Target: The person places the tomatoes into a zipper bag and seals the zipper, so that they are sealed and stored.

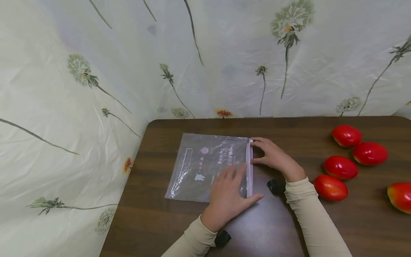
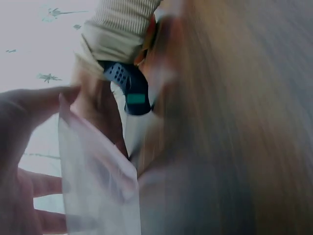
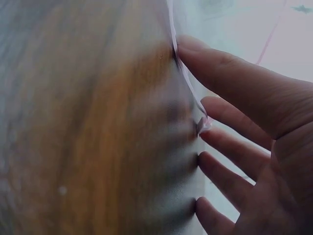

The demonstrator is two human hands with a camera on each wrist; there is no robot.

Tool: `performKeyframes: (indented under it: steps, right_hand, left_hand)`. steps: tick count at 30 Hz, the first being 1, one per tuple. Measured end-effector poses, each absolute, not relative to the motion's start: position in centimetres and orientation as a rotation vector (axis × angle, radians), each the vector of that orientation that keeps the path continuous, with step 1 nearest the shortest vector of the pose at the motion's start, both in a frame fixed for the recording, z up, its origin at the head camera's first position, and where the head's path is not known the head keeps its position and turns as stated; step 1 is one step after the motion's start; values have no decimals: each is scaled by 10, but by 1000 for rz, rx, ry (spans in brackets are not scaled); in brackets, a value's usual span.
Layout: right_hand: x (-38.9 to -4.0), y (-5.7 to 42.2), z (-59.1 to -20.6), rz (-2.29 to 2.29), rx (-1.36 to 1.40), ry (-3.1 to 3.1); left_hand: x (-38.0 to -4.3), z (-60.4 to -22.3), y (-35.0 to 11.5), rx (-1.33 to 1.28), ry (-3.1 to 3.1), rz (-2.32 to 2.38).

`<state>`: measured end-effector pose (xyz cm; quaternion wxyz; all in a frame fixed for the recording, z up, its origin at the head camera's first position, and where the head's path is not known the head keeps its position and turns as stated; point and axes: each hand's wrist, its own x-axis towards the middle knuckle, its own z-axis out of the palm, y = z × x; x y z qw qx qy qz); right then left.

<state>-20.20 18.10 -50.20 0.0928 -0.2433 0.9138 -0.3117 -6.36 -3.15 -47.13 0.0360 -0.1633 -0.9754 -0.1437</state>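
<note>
A clear plastic zip bag (image 1: 189, 160) with pink and white print lies flat on the brown table, its pale pink zip edge (image 1: 249, 175) facing right. My left hand (image 1: 226, 196) hovers across the bag's lower right part, fingers and thumb spread to either side of the zip edge. In the left wrist view the bag's edge (image 2: 105, 152) stands close to the thumb. My right hand (image 1: 273, 153) touches the upper end of the zip edge, with thumb and forefinger apart. The right wrist view shows its thumb (image 3: 195, 46) against the pink strip and its other fingers fanned by the corner.
Several shiny red fruits, one red fruit (image 1: 346, 135) at the back, lie right of my right arm. Another red-yellow fruit (image 1: 399, 197) sits at the right edge. The table (image 1: 289, 130) meets a wall covering (image 1: 224, 71) with dandelion print behind and at left.
</note>
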Motion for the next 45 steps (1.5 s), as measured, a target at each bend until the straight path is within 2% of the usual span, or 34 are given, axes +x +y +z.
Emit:
performKeyframes:
  steps: [5, 16, 38, 45]
  right_hand:
    - [-200, 182, -502, -933, -716, 2703]
    - [-201, 182, -504, -931, -725, 2717]
    - [-205, 180, -505, -917, -650, 2679]
    - [-204, 181, -504, -922, -639, 2671]
  left_hand:
    - [-64, -472, -21, -505, -3003, -309]
    - [-63, -473, -18, -541, -3064, -464]
    - [-68, -477, -24, -641, -2982, -451]
    - [-75, -482, -25, -579, -3076, -656]
